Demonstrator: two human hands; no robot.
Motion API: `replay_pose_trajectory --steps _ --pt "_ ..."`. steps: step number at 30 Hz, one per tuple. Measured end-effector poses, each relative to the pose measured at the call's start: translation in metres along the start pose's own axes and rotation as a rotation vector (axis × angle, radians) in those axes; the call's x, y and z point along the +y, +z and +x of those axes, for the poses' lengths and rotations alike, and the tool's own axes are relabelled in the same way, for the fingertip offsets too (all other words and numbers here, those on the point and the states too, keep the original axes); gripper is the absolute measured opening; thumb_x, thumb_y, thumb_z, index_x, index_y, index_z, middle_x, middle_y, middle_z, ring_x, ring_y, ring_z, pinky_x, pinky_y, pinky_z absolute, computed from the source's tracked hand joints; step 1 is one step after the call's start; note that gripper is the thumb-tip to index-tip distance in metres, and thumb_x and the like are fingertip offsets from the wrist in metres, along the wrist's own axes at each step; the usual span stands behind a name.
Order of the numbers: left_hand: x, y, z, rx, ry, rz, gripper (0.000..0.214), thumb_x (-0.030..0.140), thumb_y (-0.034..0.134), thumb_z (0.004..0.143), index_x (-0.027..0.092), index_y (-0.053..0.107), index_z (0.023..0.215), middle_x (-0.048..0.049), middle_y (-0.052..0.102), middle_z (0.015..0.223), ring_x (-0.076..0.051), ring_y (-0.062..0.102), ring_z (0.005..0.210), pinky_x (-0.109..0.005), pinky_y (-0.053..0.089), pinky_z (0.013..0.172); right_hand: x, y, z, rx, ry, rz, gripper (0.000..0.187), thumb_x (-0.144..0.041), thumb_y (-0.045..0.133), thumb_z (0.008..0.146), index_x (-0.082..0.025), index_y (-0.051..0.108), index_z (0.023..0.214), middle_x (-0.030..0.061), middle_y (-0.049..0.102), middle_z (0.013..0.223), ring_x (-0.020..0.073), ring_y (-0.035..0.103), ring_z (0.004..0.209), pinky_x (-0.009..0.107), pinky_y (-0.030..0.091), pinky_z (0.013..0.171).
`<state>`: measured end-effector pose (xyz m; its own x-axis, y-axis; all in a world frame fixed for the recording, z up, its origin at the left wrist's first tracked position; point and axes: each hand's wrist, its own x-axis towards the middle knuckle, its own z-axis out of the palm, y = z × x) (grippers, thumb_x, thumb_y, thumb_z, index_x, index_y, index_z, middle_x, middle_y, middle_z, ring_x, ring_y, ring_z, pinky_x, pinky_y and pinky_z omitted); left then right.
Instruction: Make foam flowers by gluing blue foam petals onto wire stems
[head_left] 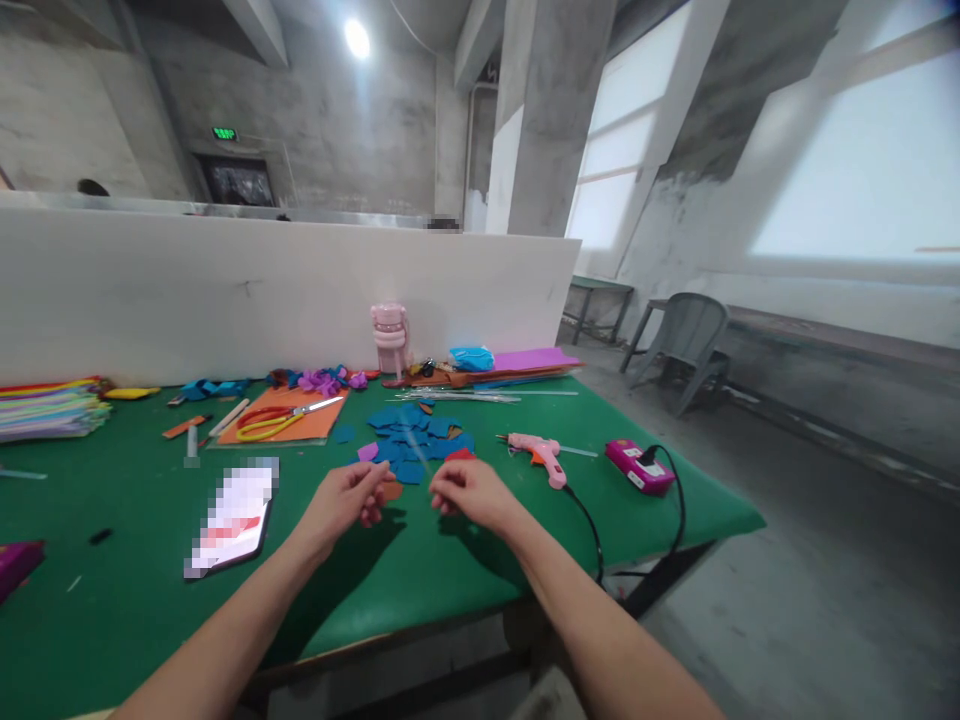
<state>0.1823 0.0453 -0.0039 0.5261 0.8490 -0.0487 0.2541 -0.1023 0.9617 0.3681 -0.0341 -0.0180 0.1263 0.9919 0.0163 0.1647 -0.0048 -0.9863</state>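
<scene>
Left hand, right hand pinching strip, illegible sign

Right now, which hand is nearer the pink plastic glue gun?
Right: the right hand is just left of the pink glue gun; the left hand is farther left.

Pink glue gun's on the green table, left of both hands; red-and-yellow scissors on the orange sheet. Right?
One error: the pink glue gun lies to the right of both the left hand and right hand, per the head view. It is on the green table, and the scissors are on the orange sheet.
</scene>
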Motion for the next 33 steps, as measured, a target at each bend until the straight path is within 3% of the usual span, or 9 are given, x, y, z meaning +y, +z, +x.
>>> replay_pose_trajectory --steps 3,5,10,14,20,25,30,33 --pt "0.0 -0.011 0.01 0.085 0.162 0.238 0.028 0.045 0.061 0.066 0.019 0.066 0.074 0.0014 0.058 0.052 -0.013 0.05 0.045 -0.021 0.035 0.046 -0.004 -0.023 0.005 0.345 -0.119 0.093 0.021 -0.038 0.057 0.069 -0.017 0.058 0.069 0.0014 0.062 0.061 0.0101 0.054 0.051 0.022 0.044 0.052" --pt "0.002 -0.011 0.023 0.079 0.277 0.378 0.019 0.039 0.061 0.067 0.021 0.067 0.071 0.0004 0.061 0.055 -0.015 0.052 0.051 -0.022 0.035 0.051 -0.003 -0.032 0.009 0.454 -0.129 0.173 0.024 -0.04 0.058 0.068 -0.016 0.058 0.072 0.0025 0.062 0.064 0.011 0.055 0.054 0.023 0.045 0.053" --pt "0.007 0.013 0.074 -0.033 0.501 0.86 0.016 0.026 0.051 0.075 0.023 0.067 0.076 -0.0044 0.066 0.079 -0.018 0.056 0.074 -0.024 0.037 0.065 0.009 -0.021 0.022 0.439 -0.076 0.329 0.028 -0.043 0.059 0.066 -0.016 0.057 0.075 0.0023 0.062 0.062 0.0111 0.056 0.053 0.023 0.045 0.051" --pt "0.009 0.034 0.109 -0.128 0.573 1.148 0.02 0.018 0.048 0.076 0.02 0.066 0.082 -0.0074 0.062 0.084 -0.019 0.056 0.081 -0.025 0.038 0.069 0.013 -0.006 0.03 0.437 -0.072 0.385 0.025 -0.039 0.058 0.067 -0.015 0.057 0.073 0.0012 0.061 0.059 0.0087 0.052 0.048 0.02 0.042 0.046" --pt "0.004 0.05 0.129 -0.167 0.57 1.124 0.014 0.015 0.05 0.072 0.017 0.064 0.068 -0.0087 0.062 0.076 -0.02 0.056 0.079 -0.027 0.038 0.071 0.011 -0.009 0.031 0.476 -0.089 0.475 0.025 -0.038 0.059 0.066 -0.014 0.057 0.074 0.0015 0.061 0.059 0.008 0.052 0.047 0.02 0.041 0.045" --pt "0.003 0.042 0.127 -0.071 0.493 1.003 0.017 0.02 0.045 0.076 0.017 0.061 0.074 -0.0084 0.065 0.078 -0.02 0.058 0.076 -0.027 0.04 0.067 0.012 -0.015 0.029 0.489 -0.063 0.567 0.026 -0.038 0.062 0.064 -0.014 0.058 0.073 0.0016 0.062 0.059 0.0089 0.054 0.048 0.021 0.043 0.045" --pt "0.009 0.024 0.112 -0.017 0.362 0.801 0.017 0.028 0.042 0.076 0.017 0.055 0.077 -0.0025 0.066 0.071 -0.014 0.061 0.062 -0.023 0.044 0.059 0.011 -0.013 0.027 0.501 -0.058 0.603 0.027 -0.039 0.065 0.062 -0.014 0.059 0.07 0.0015 0.062 0.058 0.0093 0.054 0.047 0.02 0.043 0.044" --pt "0.018 0.016 0.085 -0.035 0.261 0.475 0.015 0.032 0.049 0.072 0.017 0.052 0.073 -0.0011 0.065 0.069 -0.014 0.062 0.061 -0.023 0.046 0.057 0.011 -0.012 0.026 0.5 -0.075 0.599 0.026 -0.038 0.065 0.062 -0.014 0.06 0.071 0.0014 0.063 0.058 0.0096 0.055 0.048 0.02 0.042 0.044"
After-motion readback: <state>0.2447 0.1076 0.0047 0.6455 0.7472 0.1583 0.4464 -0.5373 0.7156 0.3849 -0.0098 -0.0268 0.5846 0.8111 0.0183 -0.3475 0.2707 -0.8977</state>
